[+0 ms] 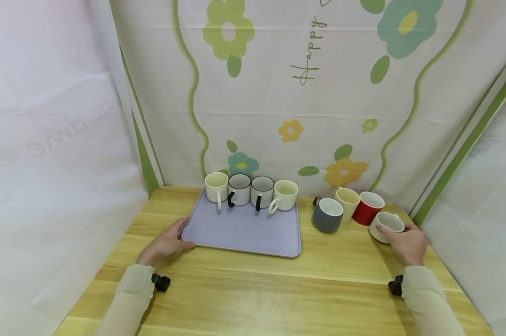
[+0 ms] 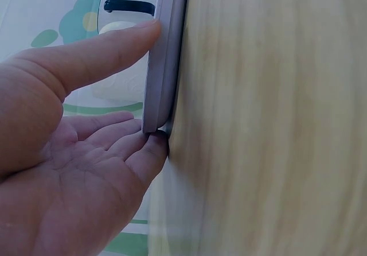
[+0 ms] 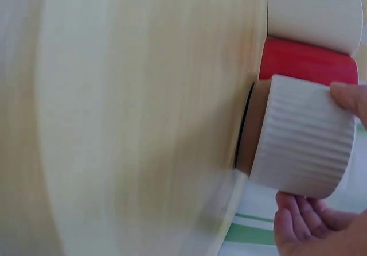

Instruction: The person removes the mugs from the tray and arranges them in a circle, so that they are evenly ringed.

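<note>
My left hand (image 1: 166,242) holds the near left corner of a lilac tray (image 1: 244,233), thumb on its edge and fingertips at the underside (image 2: 160,95). Along the tray's back stand two white mugs (image 1: 262,193) with black rims and handles, with a cream mug (image 1: 216,189) at one end and another cream mug (image 1: 284,196) at the other. At the right, my right hand (image 1: 409,243) grips a ribbed white mug (image 3: 307,135) with a brown base, thumb at the rim and fingers on the opposite side. The mug is tilted, its base close over the table.
Left of the ribbed mug stand a red mug (image 1: 368,208), a pale yellow mug (image 1: 347,204) and a dark grey mug (image 1: 327,217), close together. Beneath everything is a wooden table (image 1: 253,294). A printed flower curtain (image 1: 269,98) hangs behind, with white cloth at both sides.
</note>
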A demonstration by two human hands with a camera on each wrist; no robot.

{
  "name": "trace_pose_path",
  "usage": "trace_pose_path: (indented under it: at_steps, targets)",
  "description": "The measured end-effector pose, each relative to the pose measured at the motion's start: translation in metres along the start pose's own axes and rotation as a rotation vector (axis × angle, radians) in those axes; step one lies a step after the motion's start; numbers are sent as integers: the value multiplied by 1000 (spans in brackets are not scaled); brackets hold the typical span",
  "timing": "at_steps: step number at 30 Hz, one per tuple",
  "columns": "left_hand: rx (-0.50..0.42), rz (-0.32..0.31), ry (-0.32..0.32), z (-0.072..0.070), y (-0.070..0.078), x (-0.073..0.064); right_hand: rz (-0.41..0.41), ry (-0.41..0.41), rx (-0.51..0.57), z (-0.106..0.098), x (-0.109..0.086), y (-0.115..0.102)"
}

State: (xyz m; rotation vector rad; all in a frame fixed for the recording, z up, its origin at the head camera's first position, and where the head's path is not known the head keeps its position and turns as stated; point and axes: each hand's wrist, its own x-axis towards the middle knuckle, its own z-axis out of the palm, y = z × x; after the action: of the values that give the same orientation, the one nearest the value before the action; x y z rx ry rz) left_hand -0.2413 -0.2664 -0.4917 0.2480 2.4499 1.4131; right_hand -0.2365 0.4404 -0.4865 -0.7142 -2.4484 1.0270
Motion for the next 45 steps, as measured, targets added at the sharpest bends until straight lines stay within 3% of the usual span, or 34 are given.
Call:
trace_pose_path:
  at_steps: [10,15,21,27,34,45]
  targets:
    - [-16,11,-14,2,2,-2,13,54,24,7,-4,-3]
    - [-8,17,-15,2,3,-1,-28,77,12,7,-7,-3]
    - [-6,5,-11,0,2,-1,-106,46,-14,0,-8,-12]
    - [4,10,-8,0,4,-2,-253,-7,-9,1,-17,-43]
    - [4,9,-9,0,5,-3,-406,-105,23,17,-45,-91]
    - [15,6,0,1,2,0,-579,-247,53,79,-92,-152]
